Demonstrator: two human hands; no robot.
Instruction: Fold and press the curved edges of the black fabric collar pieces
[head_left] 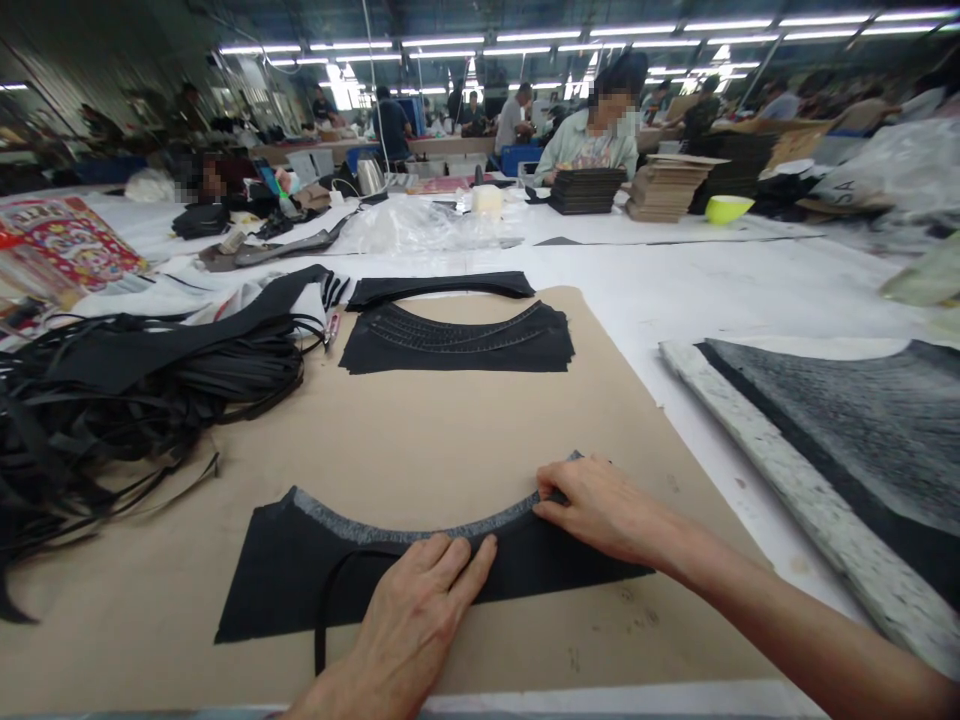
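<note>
A black fabric panel [277, 570] with a concave upper edge lies flat on the brown paper sheet [420, 430]. Along that curve runs a speckled grey band [337, 522]. My left hand [420, 600] rests on the panel, fingers stretched out and their tips at the band near its middle. A narrow black strip [321, 610] bends across the panel and disappears near my left fingers. Farther right, my right hand [592, 505] is closed in a pinch at the curved edge; what its fingertips hold is hidden. The panel's upper right corner shows just behind that hand.
Stacked black curved panels [457, 345] lie farther back on the paper. At left is a heap of black strips [165, 400], with a small red cutter [332, 330] beside it. A speckled board [780, 480] carrying dark sheets stands at right. A co-worker [592, 140] sits across the table.
</note>
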